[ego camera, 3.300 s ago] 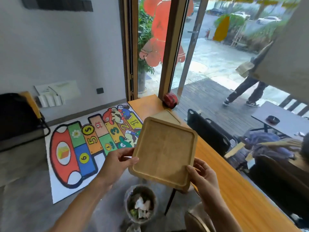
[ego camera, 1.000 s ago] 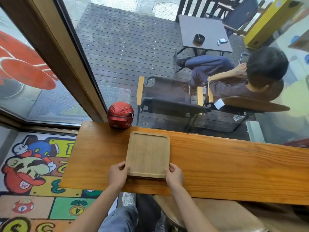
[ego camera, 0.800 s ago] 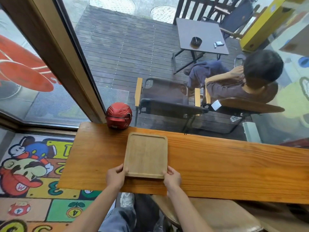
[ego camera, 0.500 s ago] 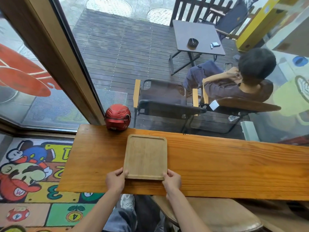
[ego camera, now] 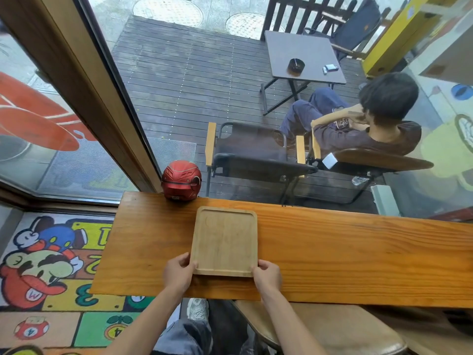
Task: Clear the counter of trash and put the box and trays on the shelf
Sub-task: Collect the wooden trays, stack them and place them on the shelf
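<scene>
Wooden tray point(ego camera: 224, 240): flat on the orange-brown counter point(ego camera: 345, 254), near its left end.
Left hand point(ego camera: 178, 274): fingers closed on the tray's near-left corner.
Right hand point(ego camera: 267, 275): clamped on the near-right corner.
Red helmet point(ego camera: 181, 180): just beyond the tray, by the window.

Bare forearms, no sleeves; blue jeans point(ego camera: 184, 339); grey-white sneaker point(ego camera: 197, 308).
</scene>
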